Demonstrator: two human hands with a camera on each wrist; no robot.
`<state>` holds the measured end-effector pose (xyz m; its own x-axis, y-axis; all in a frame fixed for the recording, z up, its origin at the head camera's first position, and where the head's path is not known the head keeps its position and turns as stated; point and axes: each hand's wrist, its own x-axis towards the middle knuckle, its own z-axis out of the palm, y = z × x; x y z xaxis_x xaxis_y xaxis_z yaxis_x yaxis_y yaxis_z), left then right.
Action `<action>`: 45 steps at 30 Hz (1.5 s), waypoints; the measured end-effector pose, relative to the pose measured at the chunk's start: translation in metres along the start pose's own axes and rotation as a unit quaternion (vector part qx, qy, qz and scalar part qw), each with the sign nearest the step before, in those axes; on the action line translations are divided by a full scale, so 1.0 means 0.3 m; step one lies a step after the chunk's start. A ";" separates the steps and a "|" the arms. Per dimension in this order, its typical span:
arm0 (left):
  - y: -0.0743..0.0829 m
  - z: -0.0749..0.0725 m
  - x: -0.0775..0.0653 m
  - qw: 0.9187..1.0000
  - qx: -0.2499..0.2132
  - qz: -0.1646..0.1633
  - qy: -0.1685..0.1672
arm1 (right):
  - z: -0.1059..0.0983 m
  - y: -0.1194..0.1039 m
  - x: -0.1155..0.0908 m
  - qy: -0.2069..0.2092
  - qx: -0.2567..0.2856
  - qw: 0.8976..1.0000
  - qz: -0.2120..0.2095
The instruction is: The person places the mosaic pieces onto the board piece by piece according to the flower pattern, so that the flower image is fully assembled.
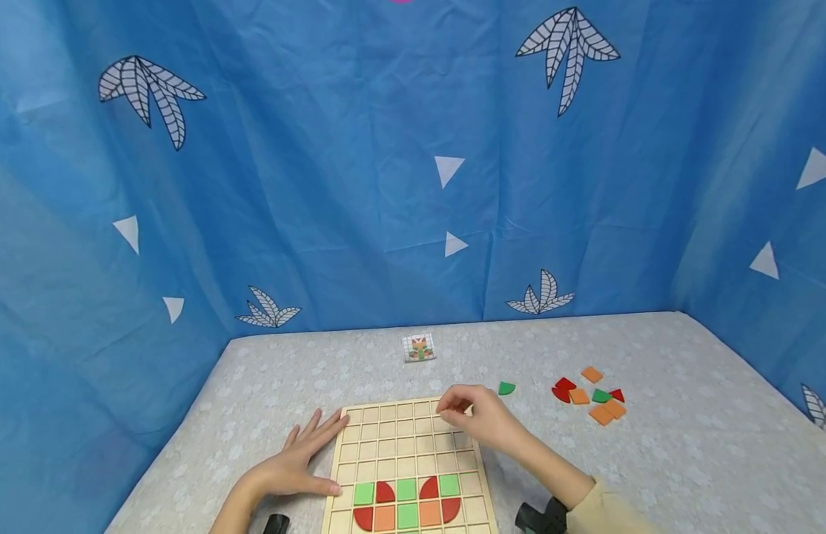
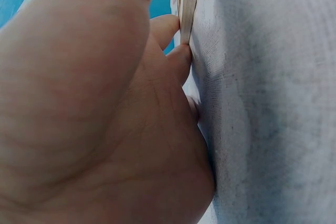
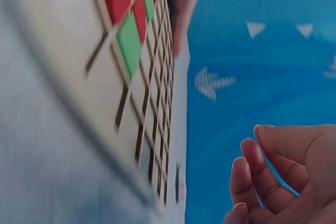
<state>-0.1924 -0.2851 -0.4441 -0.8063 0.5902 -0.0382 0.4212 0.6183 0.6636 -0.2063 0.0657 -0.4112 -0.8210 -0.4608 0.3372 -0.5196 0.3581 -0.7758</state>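
Note:
A wooden grid board [image 1: 386, 429] lies on the table in front of me. Its nearer rows hold green squares [image 1: 364, 493], red quarter-circles [image 1: 429, 487] and orange squares [image 1: 384, 518]. With fingers spread, my left hand [image 1: 296, 463] rests at the board's left edge; the left wrist view shows the palm [image 2: 131, 124] low against the cloth, fingertips touching the board's side. Over the board's far right corner hovers my right hand [image 1: 483, 417], fingers loosely bent. In the right wrist view that hand [image 3: 289, 166] shows nothing between thumb and fingers.
A small pattern card [image 1: 420, 348] lies beyond the board. One green quarter-circle [image 1: 506, 388] sits just past my right hand. Farther right are scattered orange squares [image 1: 592, 374], red quarter-circles [image 1: 561, 394] and another green piece [image 1: 600, 396]. A blue curtain [image 1: 386, 185] hangs behind the table.

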 end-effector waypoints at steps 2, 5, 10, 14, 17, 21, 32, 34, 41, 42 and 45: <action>-0.001 -0.002 -0.002 1.000 -0.001 -0.002 0.000 | -0.048 0.032 -0.012 0.023 -0.018 0.999 0.022; 0.001 -0.002 -0.002 1.000 0.000 -0.004 0.001 | -0.115 0.073 -0.028 0.054 -0.037 0.996 0.054; 0.006 -0.003 0.004 1.000 0.005 0.000 0.000 | -0.227 0.127 -0.064 0.100 -0.063 0.988 0.098; 0.009 -0.004 0.002 1.000 0.003 0.010 0.004 | -0.322 0.175 -0.098 0.125 -0.082 0.983 0.112; 0.008 -0.003 0.001 1.000 0.005 0.009 0.004 | -0.388 0.216 -0.119 0.140 -0.099 0.977 0.123; 0.007 -0.003 -0.002 1.000 0.002 0.005 0.004 | -0.454 0.263 -0.146 0.143 -0.122 0.970 0.156; 0.007 -0.010 -0.012 1.000 0.005 -0.001 0.004 | -0.516 0.331 -0.200 0.063 -0.159 0.965 0.197; 0.006 -0.012 -0.015 1.000 0.007 -0.002 0.005 | -0.510 0.340 -0.202 0.054 -0.163 0.964 0.204; 0.001 -0.009 -0.018 1.000 0.002 -0.013 0.001 | -0.485 0.364 -0.198 0.047 -0.184 0.960 0.208; 0.002 -0.007 -0.016 1.000 0.002 -0.012 0.000 | -0.483 0.367 -0.200 0.047 -0.187 0.960 0.205; 0.005 -0.002 -0.009 1.000 0.002 -0.004 -0.003 | -0.480 0.374 -0.209 0.050 -0.199 0.959 0.196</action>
<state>-0.1899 -0.2860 -0.4425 -0.8076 0.5877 -0.0481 0.4159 0.6255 0.6602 -0.2471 0.2518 -0.4424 -0.9801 -0.1537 0.1258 -0.1985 0.7784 -0.5955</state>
